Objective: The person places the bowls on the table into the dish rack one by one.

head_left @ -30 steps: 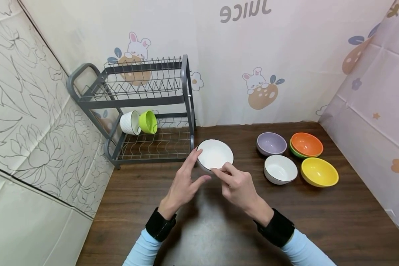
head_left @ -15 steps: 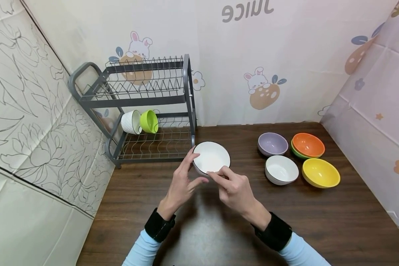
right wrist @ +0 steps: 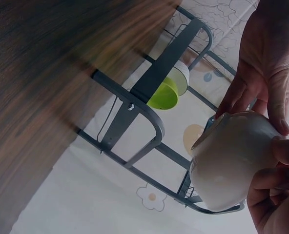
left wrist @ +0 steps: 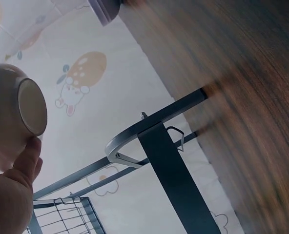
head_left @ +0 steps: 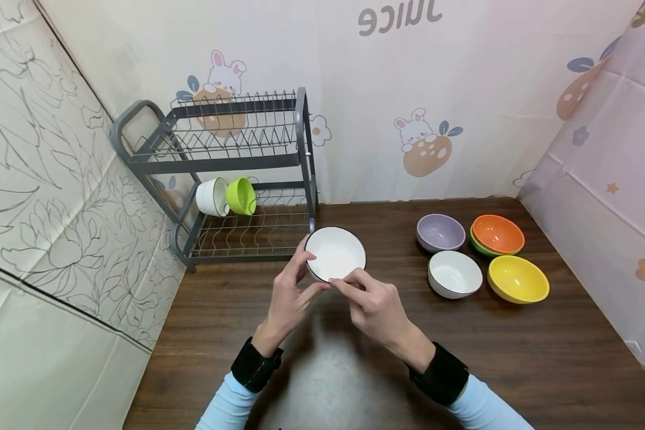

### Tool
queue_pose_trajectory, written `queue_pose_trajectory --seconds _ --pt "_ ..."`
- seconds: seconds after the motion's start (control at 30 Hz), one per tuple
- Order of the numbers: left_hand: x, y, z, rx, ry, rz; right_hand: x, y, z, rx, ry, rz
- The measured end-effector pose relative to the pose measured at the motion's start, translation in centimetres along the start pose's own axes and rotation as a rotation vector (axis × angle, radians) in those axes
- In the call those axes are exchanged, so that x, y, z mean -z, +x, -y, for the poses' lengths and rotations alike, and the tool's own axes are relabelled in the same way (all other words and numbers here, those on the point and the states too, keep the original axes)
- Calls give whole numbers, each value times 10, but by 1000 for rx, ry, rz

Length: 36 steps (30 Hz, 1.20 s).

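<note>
A white bowl with a dark rim is held up off the table, its mouth tilted toward the head camera. My left hand grips its left side, fingers at the rim and thumb at the near side. With thumb and forefinger, my right hand pinches the near edge. In the left wrist view the underside of the bowl shows with a finger against its foot ring. From the right wrist, both hands are seen around the bowl.
A grey two-tier dish rack stands behind at left. Its lower tier bears a white cup and a green cup on their sides. At right sit purple, white, orange and yellow bowls, the orange nested in a green one.
The white bowl and both hands have shifted left, nearer the rack's front right corner. The left fingers have closed further onto the bowl's rim. The other bowls and cups stayed put.
</note>
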State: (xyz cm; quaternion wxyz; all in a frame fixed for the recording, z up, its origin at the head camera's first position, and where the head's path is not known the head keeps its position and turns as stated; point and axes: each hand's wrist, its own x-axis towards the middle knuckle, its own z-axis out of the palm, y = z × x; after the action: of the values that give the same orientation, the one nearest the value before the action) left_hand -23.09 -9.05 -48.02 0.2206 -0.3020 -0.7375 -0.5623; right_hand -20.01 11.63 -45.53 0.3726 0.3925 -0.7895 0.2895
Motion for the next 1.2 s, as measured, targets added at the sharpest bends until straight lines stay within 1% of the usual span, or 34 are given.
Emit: queue_pose_trajectory --seconds 0.1,0.17,0.33,0.47,0.57,0.63,0.7,0.87,0.93,1.03,1.1,1.2 --pt "2 -1 -1 5 -3 -19 -2 1 -1 9 7 5" --pt "3 -2 -2 -1 -26 -41 -3 2 -2 12 15 5" --pt "3 -1 -4 -53 -113 -132 -4 4 -2 5 20 15" --pt "6 0 -4 -83 -124 -187 -3 5 -2 -44 5 81" --pt "10 1 -2 -88 -98 -214 -4 4 -2 -84 -5 130" --pt "12 1 0 -93 -65 -222 -5 3 -2 -96 -12 148" --pt "16 2 3 -104 -4 -227 -5 1 -3 -109 -18 149" --pt "34 5 11 -156 156 -259 -7 -4 -6 -157 -20 94" --pt "44 8 15 -172 196 -268 -7 -5 -8 -181 -16 71" --pt "60 17 23 -183 261 -265 -5 -5 -11 -214 -8 51" --pt "71 24 28 -178 317 -247 -5 -5 -12 -232 -2 41" --pt "86 38 38 -170 416 -195 -5 -5 -14 -253 0 25"
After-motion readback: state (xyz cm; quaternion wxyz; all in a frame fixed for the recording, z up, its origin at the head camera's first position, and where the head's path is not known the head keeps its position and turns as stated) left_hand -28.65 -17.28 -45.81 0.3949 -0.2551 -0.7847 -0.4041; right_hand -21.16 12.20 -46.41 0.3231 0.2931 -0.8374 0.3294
